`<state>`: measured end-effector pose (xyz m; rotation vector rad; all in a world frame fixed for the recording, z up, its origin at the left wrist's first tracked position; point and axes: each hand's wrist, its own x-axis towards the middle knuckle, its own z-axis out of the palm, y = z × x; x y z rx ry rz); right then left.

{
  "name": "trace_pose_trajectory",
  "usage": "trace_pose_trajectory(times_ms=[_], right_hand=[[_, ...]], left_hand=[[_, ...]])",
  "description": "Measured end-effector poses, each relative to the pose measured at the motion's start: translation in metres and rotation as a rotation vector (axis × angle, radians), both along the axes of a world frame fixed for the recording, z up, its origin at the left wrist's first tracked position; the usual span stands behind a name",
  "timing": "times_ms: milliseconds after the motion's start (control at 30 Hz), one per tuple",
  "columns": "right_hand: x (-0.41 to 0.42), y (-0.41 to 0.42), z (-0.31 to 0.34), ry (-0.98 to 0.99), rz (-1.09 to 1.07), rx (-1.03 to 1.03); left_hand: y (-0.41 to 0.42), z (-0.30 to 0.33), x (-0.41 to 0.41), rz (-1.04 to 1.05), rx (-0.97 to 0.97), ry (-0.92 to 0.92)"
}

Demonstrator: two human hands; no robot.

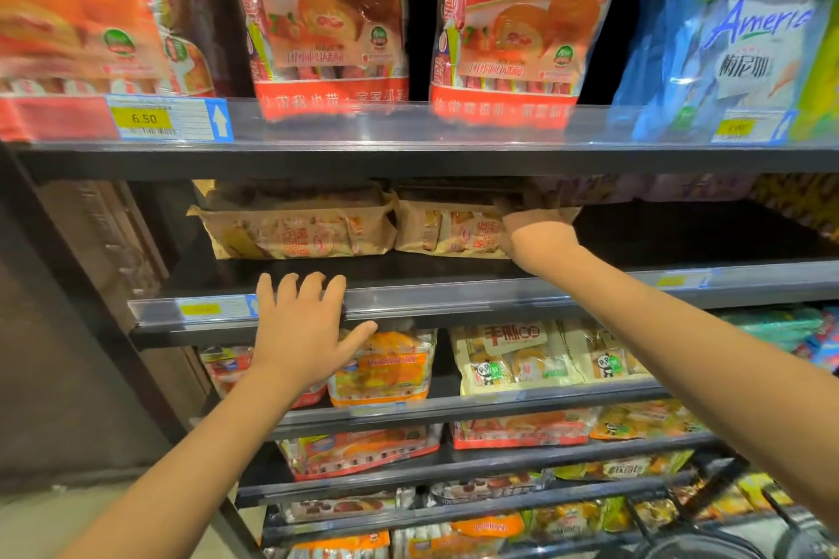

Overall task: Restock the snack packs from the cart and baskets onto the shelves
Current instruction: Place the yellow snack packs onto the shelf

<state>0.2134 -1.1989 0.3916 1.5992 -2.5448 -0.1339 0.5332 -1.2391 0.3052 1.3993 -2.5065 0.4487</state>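
Snack packs sit on every shelf level in view; the 2 beige packs on the second shelf are the ones being handled.

Left hand point(299, 327): fingers straight and spread, holding nothing, fingertips resting on the front rail point(454, 293) of the second shelf. A price label point(213, 309) lies on the rail just left of these fingertips.

Above and just right of the left hand, the left beige pack point(295, 225) lies flat, set back from the rail. Its neighbour, the right beige pack point(447, 229), touches it along one side.

Right hand point(538, 227): reached deep into the shelf at the right end of the right beige pack. The fingers are hidden in shadow above the pack, so whether they grip or merely press cannot be told.

To the right of the right hand the shelf floor point(681, 236) shows bare and dark.

Risks, as judged: a sideways push from the right hand could buckle the right pack against the left one, because they already touch. A crooked pack could overhang the rail and slide toward the lower shelves. The low shelf above the right hand could snag the pack's top seam if it is lifted.
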Motion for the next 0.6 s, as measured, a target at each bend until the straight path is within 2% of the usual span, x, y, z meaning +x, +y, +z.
trace_pose_trajectory(times_ms=[167, 300, 533, 600], right_hand=[[0.009, -0.005, -0.005, 0.003, 0.045, 0.038], [0.002, 0.003, -0.004, -0.116, 0.074, 0.067], [0.002, 0.022, -0.019, -0.006, 0.178, -0.234], [0.007, 0.023, -0.023, -0.009, 0.184, -0.267]], left_hand=[[0.002, -0.002, 0.002, -0.019, -0.014, 0.008], [0.002, -0.002, 0.002, -0.012, -0.008, 0.012], [-0.001, -0.005, 0.004, -0.025, -0.009, 0.013], [-0.001, -0.007, 0.004, -0.029, -0.005, 0.026]])
